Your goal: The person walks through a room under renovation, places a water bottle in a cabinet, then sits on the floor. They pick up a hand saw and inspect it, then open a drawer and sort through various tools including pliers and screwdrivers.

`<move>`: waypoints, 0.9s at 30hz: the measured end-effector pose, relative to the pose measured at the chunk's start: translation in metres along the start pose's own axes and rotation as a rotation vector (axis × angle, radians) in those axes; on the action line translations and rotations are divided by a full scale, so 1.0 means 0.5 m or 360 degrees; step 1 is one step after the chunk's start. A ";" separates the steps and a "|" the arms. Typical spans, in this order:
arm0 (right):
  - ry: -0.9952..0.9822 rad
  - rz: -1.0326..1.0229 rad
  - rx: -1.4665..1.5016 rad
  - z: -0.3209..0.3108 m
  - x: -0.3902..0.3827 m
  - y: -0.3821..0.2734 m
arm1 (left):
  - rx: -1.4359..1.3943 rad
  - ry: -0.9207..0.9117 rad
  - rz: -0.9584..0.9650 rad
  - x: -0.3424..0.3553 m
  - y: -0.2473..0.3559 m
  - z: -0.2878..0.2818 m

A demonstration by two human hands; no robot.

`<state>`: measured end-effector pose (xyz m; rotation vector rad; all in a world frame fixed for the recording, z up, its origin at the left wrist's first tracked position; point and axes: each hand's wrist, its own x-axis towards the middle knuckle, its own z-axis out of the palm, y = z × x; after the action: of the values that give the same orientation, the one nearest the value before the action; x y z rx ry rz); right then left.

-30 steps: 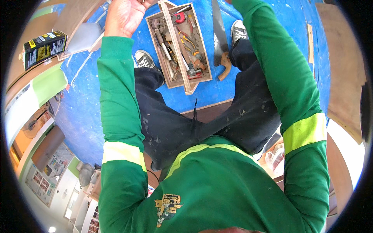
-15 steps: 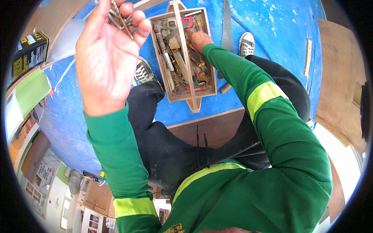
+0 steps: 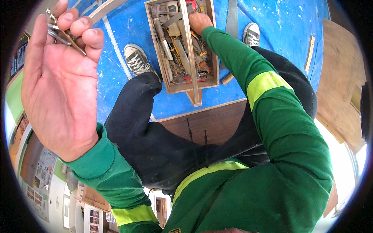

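Raised at the upper left, palm up, my left hand [image 3: 64,85] has its fingers curled round a few drill bits [image 3: 74,43]; one is a longer, bronze-coloured twist bit. My right hand [image 3: 200,22] reaches into the far right part of an open wooden toolbox [image 3: 176,89], beside its long centre handle [image 3: 190,46]. Its fingertips are hidden among the tools, so what they touch does not show. Close to that hand lies a saw blade [image 3: 175,18] with a red handle [image 3: 191,5]. A hammer [image 3: 158,29] and several other hand tools fill the box.
Blue sheeting [image 3: 217,97] covers the floor under the toolbox. My shoes stand either side, the left shoe [image 3: 136,59] and the right shoe [image 3: 251,34]. A saw blade [image 3: 232,19] lies right of the box. Wooden boards [image 3: 342,77] are at the far right.
My left hand has moved left and down, still with the drill bits. The right hand remains in the toolbox, a little farther toward its far end. The toolbox appears higher in view.
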<state>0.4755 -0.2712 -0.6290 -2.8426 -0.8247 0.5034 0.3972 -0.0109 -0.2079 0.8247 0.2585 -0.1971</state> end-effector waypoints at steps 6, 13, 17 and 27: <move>-0.0029 0.0000 0.0009 0.002 -0.005 0.001 | 0.0006 -0.0035 -0.0103 0.009 -0.008 -0.006; 0.0098 0.0020 -0.0023 0.000 0.018 -0.019 | 0.0017 -0.0049 -0.0141 0.025 -0.021 0.011; -0.0079 0.0091 -0.0018 -0.004 0.018 -0.032 | 0.0006 -0.0050 -0.0147 0.029 -0.026 0.009; -0.0195 0.0678 0.0546 -0.050 -0.117 -0.050 | 0.0120 0.0493 0.0031 0.060 -0.067 0.092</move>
<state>0.4256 -0.2826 -0.5837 -2.6730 -0.1150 0.7905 0.4233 -0.0694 -0.2102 0.9321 0.5363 -0.0600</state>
